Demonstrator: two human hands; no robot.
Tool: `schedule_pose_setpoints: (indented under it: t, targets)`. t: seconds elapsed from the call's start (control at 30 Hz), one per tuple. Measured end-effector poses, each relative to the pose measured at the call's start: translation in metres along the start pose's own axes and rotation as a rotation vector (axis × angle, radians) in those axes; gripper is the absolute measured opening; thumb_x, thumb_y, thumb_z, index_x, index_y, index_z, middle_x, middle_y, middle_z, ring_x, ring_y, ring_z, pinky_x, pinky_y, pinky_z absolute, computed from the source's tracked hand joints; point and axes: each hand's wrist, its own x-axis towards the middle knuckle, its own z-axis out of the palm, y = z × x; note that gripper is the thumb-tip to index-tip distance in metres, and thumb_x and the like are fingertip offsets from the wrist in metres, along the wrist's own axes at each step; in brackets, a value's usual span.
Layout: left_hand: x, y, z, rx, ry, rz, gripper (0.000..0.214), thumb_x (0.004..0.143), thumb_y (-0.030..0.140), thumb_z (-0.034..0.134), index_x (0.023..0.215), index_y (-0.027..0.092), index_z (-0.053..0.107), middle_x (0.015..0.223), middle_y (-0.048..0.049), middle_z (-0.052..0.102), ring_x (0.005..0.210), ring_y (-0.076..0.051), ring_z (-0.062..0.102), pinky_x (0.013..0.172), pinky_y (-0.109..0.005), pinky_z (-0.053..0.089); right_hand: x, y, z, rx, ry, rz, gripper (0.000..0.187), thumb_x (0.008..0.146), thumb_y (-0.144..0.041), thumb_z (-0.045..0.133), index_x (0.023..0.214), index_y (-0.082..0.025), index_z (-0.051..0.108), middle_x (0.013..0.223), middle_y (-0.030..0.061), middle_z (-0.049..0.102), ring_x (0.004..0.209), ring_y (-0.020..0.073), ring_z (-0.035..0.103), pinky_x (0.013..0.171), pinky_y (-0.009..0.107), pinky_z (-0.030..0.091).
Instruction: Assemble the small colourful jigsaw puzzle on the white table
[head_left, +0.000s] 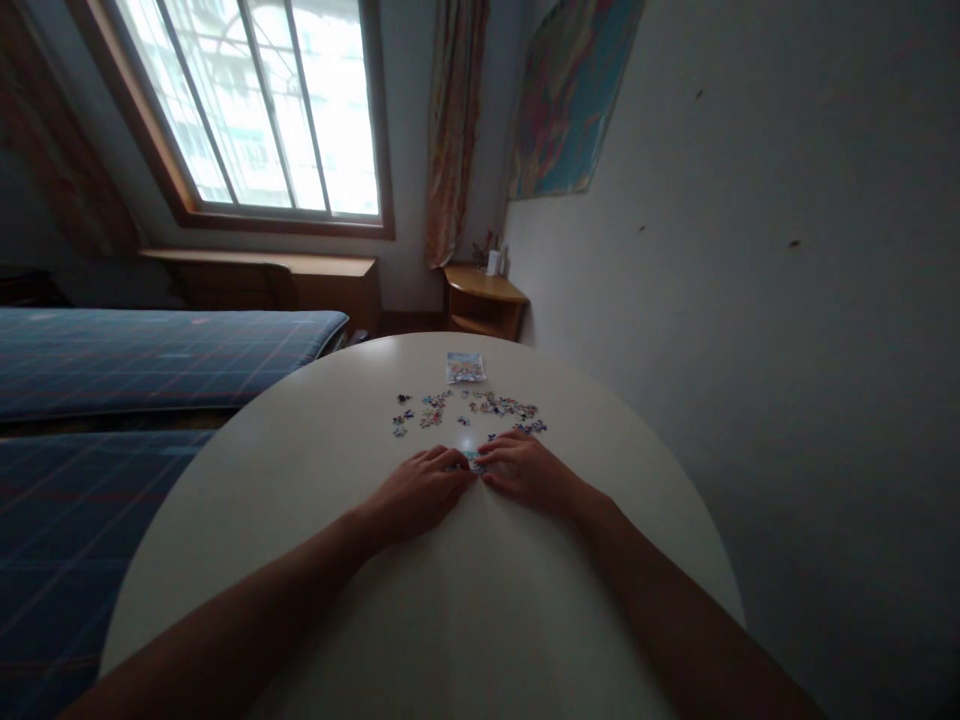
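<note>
Meeting tip to tip, the fingers [452, 467] of the left hand [420, 490] and of the right hand [529, 470] are bending down onto a small patch of joined puzzle pieces [472, 459], which is lying flat on the table [300, 480] between them. Whether either hand is pinching a piece or only pressing on it, I cannot tell, as the tips are hiding it. The pieces are probably light, thin card, easily bent and quick to slide on the smooth top, so their edges are likely the best place for a fingertip hold. Just beyond the hands, loose pieces [499, 405] are lying scattered, and a small picture card [465, 367] is sitting farther out. A bed [150, 350] is standing to the left, near a window [262, 110].
</note>
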Motion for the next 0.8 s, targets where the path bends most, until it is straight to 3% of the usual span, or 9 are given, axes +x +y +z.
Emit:
schedule_pose_setpoints:
  t: [0.23, 0.4, 0.8]
  targets:
    - [0.0016, 0.0041, -0.0026, 0.001, 0.004, 0.001, 0.026, 0.097, 0.016, 0.049, 0.117, 0.022, 0.065, 0.127, -0.0073, 0.063, 0.11, -0.023, 0.06, 0.095, -0.04, 0.05, -0.0004, 0.0014, 0.0002, -0.016, -0.01, 0.003, 0.022, 0.084, -0.024, 0.07, 0.106, -0.024, 0.075, 0.113, 0.0061, 0.074, 0.109, 0.0239, 0.064, 0.098, 0.044, 0.046]
    - [0.0025, 0.0053, -0.0032, 0.007, -0.01, 0.045, 0.025, 0.096, 0.015, 0.049, 0.116, 0.018, 0.064, 0.119, -0.0074, 0.067, 0.107, -0.023, 0.06, 0.096, -0.04, 0.05, 0.0009, -0.0003, 0.0, -0.032, 0.004, -0.033, 0.017, 0.085, -0.024, 0.07, 0.101, -0.024, 0.076, 0.111, 0.0059, 0.075, 0.104, 0.0219, 0.066, 0.098, 0.041, 0.046]
    - [0.0017, 0.0059, -0.0056, -0.032, -0.01, 0.054, 0.025, 0.096, 0.018, 0.051, 0.12, 0.021, 0.059, 0.125, -0.0074, 0.062, 0.116, -0.023, 0.055, 0.102, -0.042, 0.048, 0.0006, -0.0027, -0.0017, -0.044, -0.022, 0.002, 0.014, 0.086, -0.024, 0.068, 0.099, -0.022, 0.075, 0.112, 0.0065, 0.074, 0.104, 0.0216, 0.065, 0.096, 0.038, 0.048]
